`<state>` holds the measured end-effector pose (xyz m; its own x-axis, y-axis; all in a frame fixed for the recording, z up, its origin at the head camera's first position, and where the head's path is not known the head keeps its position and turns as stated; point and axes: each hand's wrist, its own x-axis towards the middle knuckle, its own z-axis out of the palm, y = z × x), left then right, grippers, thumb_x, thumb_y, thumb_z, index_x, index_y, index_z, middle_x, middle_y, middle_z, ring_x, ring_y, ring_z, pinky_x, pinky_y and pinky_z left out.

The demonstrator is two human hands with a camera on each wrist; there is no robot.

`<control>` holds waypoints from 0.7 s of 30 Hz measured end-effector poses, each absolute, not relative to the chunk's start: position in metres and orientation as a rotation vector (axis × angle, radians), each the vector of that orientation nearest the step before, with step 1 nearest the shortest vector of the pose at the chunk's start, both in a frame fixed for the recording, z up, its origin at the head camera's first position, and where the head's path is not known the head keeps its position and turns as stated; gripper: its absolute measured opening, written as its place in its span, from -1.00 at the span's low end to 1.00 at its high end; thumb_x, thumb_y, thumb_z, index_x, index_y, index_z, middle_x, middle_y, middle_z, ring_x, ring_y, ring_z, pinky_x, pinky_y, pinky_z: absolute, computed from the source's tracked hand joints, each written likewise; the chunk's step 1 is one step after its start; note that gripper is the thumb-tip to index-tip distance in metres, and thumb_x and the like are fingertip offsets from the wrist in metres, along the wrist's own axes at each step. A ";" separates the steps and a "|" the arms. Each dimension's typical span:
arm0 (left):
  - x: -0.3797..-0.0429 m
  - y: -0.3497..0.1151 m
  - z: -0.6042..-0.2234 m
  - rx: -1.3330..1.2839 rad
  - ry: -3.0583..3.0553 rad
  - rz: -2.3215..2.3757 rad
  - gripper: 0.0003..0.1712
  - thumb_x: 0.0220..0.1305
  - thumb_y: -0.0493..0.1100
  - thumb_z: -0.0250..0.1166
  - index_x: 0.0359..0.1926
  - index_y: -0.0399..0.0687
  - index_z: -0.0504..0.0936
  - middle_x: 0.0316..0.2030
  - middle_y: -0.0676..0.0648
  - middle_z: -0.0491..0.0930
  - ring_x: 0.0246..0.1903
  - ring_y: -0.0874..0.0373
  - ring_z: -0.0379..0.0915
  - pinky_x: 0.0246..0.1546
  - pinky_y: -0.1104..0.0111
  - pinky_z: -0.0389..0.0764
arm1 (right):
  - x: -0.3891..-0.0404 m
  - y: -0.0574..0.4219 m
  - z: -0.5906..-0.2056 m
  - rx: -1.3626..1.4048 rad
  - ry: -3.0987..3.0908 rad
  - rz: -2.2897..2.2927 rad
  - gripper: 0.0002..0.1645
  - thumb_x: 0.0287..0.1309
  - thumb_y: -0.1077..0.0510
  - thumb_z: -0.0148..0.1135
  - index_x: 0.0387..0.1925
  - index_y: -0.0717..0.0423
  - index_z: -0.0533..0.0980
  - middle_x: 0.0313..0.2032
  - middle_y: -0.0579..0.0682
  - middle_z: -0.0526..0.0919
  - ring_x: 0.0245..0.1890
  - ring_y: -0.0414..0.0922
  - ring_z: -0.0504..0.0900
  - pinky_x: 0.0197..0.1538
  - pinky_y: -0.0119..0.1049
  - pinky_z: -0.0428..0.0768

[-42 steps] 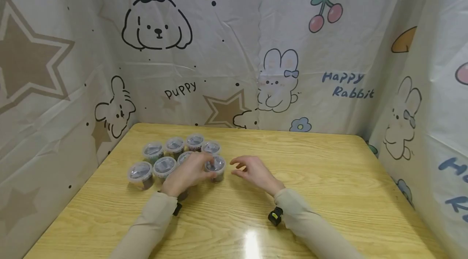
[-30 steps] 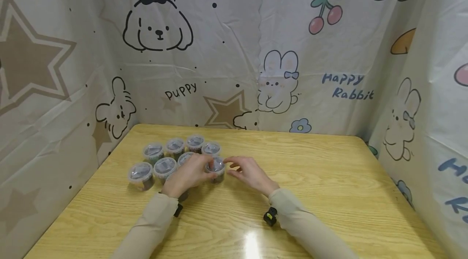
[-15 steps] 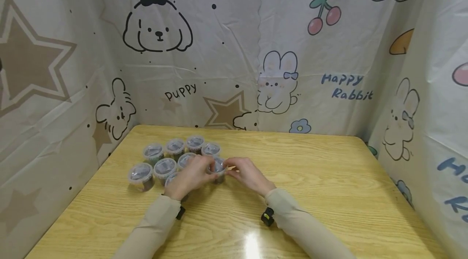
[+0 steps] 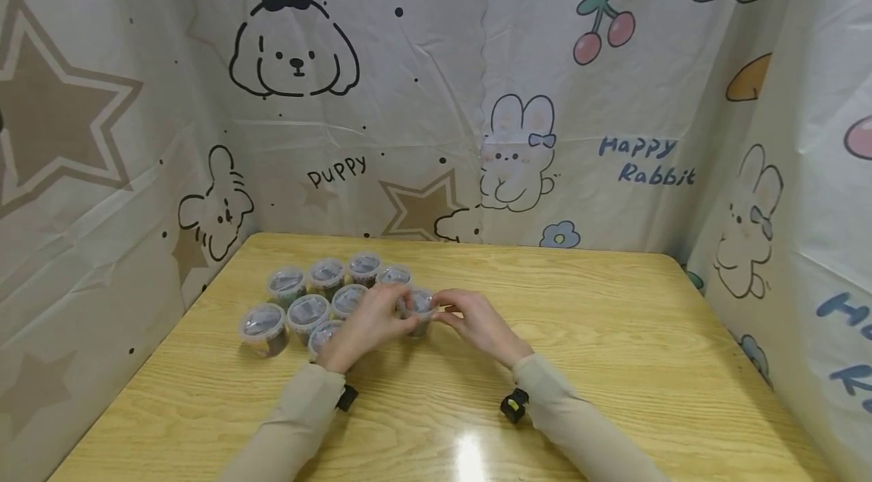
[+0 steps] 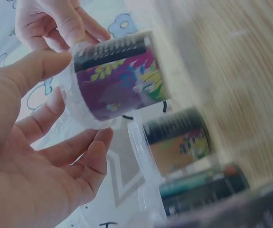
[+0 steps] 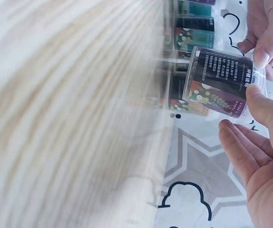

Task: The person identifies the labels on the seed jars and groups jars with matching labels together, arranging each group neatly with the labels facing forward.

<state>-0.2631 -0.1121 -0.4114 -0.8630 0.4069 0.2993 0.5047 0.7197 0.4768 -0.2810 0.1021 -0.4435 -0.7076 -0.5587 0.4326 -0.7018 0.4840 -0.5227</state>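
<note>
A small clear-lidded plastic tub (image 4: 421, 303) with a purple, dark-banded label (image 5: 122, 85) is between my two hands, in front of the group of tubs. My left hand (image 4: 371, 321) holds it by the lid from the left, thumb at the near side and fingers beyond. From the right, my right hand (image 4: 480, 327) pinches the lid's edge between thumb and fingers. In the right wrist view the tub's label (image 6: 217, 83) carries printed white lines of writing. Whether the tub's base touches the table is unclear.
Several similar lidded tubs stand close together on the left of the wooden table (image 4: 586, 346), among them a tub with an orange label (image 5: 179, 147). A nearer tub (image 4: 324, 334) lies beside my left wrist. Printed cloth (image 4: 409, 88) hangs around the table.
My right hand has come leftward to the tub, then both hands have shifted right with it. The tub now stands farther right of the others, which have stayed in place.
</note>
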 end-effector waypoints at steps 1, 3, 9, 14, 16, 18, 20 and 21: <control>-0.262 -0.111 -0.412 -0.731 -2.744 -0.877 -0.77 0.13 -0.15 0.45 -0.42 0.01 0.51 -0.44 -0.01 0.52 -0.48 0.20 0.30 -0.47 0.38 0.36 | -0.280 0.104 -0.443 1.078 -2.524 1.037 -0.76 0.24 0.20 0.28 -0.06 0.13 0.62 -0.05 0.03 0.71 -0.04 -0.09 0.70 0.02 -0.29 0.69; -0.261 -0.107 -0.411 -0.710 -2.729 -0.945 -0.78 0.15 -0.14 0.45 -0.38 0.01 0.51 -0.40 -0.01 0.52 -0.47 0.19 0.32 -0.48 0.39 0.38 | -0.279 0.109 -0.441 1.063 -2.518 1.050 -0.75 0.26 0.19 0.27 -0.04 0.13 0.61 -0.05 0.04 0.71 -0.05 -0.07 0.70 0.02 -0.30 0.69; -0.260 -0.095 -0.413 -0.642 -2.637 -1.063 -0.78 0.20 -0.08 0.43 -0.23 -0.02 0.58 -0.37 -0.04 0.60 -0.47 0.18 0.32 -0.47 0.39 0.36 | -0.281 0.122 -0.439 0.984 -2.529 1.135 -0.77 0.29 0.14 0.25 -0.05 0.09 0.59 -0.06 0.03 0.72 -0.08 -0.08 0.73 0.00 -0.33 0.69; -0.262 -0.086 -0.420 -0.625 -2.573 -1.132 -0.73 0.16 -0.11 0.45 -0.18 -0.06 0.59 -0.32 0.00 0.63 -0.43 0.14 0.38 -0.43 0.42 0.38 | -0.280 0.131 -0.436 0.951 -2.563 1.188 -0.79 0.27 0.15 0.28 -0.08 0.07 0.60 -0.07 0.04 0.70 -0.07 -0.05 0.72 0.00 -0.32 0.70; -0.263 -0.082 -0.423 -0.638 -2.554 -1.143 -0.72 0.14 -0.13 0.46 -0.18 -0.07 0.58 -0.30 -0.01 0.63 -0.42 0.12 0.40 -0.43 0.44 0.37 | -0.280 0.134 -0.434 0.955 -2.571 1.218 -0.82 0.25 0.14 0.31 -0.12 0.07 0.60 -0.05 0.06 0.69 -0.06 -0.03 0.72 0.00 -0.31 0.70; -0.263 -0.079 -0.424 -0.659 -2.537 -1.173 -0.73 0.13 -0.17 0.47 -0.20 -0.07 0.56 -0.30 -0.01 0.62 -0.41 0.12 0.40 -0.44 0.46 0.37 | -0.280 0.136 -0.433 0.958 -2.576 1.243 -0.85 0.22 0.13 0.34 -0.18 0.06 0.60 0.01 0.10 0.67 -0.06 -0.01 0.71 0.00 -0.31 0.70; -0.262 -0.075 -0.425 -0.679 -2.524 -1.212 -0.74 0.13 -0.19 0.46 -0.22 -0.08 0.55 -0.30 -0.02 0.61 -0.38 0.06 0.43 -0.42 0.47 0.37 | -0.281 0.138 -0.432 0.953 -2.585 1.248 -0.86 0.19 0.10 0.37 -0.28 0.04 0.59 0.10 0.15 0.63 -0.04 0.02 0.71 0.01 -0.29 0.70; -0.262 -0.074 -0.426 -0.689 -2.518 -1.222 -0.74 0.13 -0.19 0.46 -0.23 -0.08 0.54 -0.30 -0.02 0.60 -0.37 0.04 0.44 -0.41 0.47 0.38 | -0.281 0.140 -0.431 0.950 -2.590 1.236 -0.86 0.17 0.09 0.39 -0.32 0.03 0.58 0.12 0.18 0.61 -0.04 0.03 0.71 0.01 -0.28 0.70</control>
<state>-0.2624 -0.0737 -0.4258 -0.8541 0.3018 0.4235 0.5194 0.5339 0.6672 -0.2807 0.1397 -0.4312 -0.7963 -0.4879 0.3576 -0.5849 0.4701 -0.6610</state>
